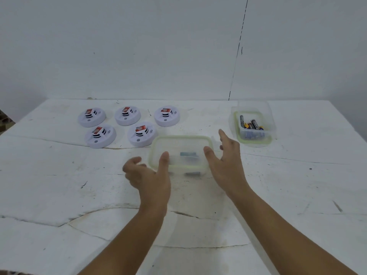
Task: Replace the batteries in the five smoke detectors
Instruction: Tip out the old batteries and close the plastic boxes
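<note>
step: looks like setup to me, no detector opened yet
next: I'd grip the clear box by both sides
left hand: fingers loosely curled, thumb near the rim, holding nothing
right hand: fingers straight, just beside the box
smoke detectors: far left, untouched
batteries: far-right tub

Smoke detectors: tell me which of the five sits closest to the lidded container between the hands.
The front-row right smoke detector. It lies just left of the lidded container, nearly at its rim, while the other four sit farther left or back toward the wall.
</note>
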The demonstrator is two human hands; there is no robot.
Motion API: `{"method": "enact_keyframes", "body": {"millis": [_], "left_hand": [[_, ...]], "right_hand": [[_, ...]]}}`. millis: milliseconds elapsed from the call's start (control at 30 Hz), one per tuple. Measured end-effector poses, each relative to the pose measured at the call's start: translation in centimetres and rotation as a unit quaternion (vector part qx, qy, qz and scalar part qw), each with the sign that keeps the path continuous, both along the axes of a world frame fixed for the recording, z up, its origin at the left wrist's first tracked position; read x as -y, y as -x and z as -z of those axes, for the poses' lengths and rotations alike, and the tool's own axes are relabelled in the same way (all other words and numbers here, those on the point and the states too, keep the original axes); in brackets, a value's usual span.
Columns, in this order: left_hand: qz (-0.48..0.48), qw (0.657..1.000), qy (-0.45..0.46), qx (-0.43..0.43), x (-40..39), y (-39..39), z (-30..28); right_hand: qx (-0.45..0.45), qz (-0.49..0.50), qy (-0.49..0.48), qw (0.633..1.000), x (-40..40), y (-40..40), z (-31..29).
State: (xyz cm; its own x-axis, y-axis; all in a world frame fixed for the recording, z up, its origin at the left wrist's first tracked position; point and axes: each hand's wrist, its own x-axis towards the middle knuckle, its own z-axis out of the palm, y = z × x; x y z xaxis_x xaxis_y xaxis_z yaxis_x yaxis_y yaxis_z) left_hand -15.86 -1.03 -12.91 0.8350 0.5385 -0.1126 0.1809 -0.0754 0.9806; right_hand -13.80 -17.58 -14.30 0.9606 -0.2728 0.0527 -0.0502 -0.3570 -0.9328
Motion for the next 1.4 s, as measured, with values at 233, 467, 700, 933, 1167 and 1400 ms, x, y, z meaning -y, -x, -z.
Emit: {"method": "enact_keyframes", "body": {"millis": [233, 467, 700, 933, 1167, 1400], "left_hand": [[0.077, 0.99, 0.115, -0.026, 1.9, 0.9, 0.3], [0.145, 0.986, 0.079, 0.016, 3.6, -3.0, -0.4], [0.191, 0.98, 0.06, 0.009, 5.1, -9.0, -0.5], [0.24, 0.971, 0.008, 0.001, 5.5, -14.8, -0.7], [0.264, 0.965, -0.003, -0.003, 5.3, -16.8, -0.7], [0.193, 0.968, -0.148, 0.063, 5.2, -15.1, -0.6]], "right_hand": [[0.002, -0.027, 0.0, 1.0, 1.2, -0.9, -0.1], [0.02, 0.051, -0.062, 0.997, 1.3, 0.2, 1.0], [0.034, 0.101, -0.063, 0.992, 1.4, -3.1, 0.8], [0.044, 0.129, -0.038, 0.99, 1.5, -8.3, 0.5], [0.035, 0.133, -0.015, 0.99, 1.3, -9.8, 0.6], [0.092, 0.088, 0.142, 0.982, 2.0, -5.7, -0.8]]}}
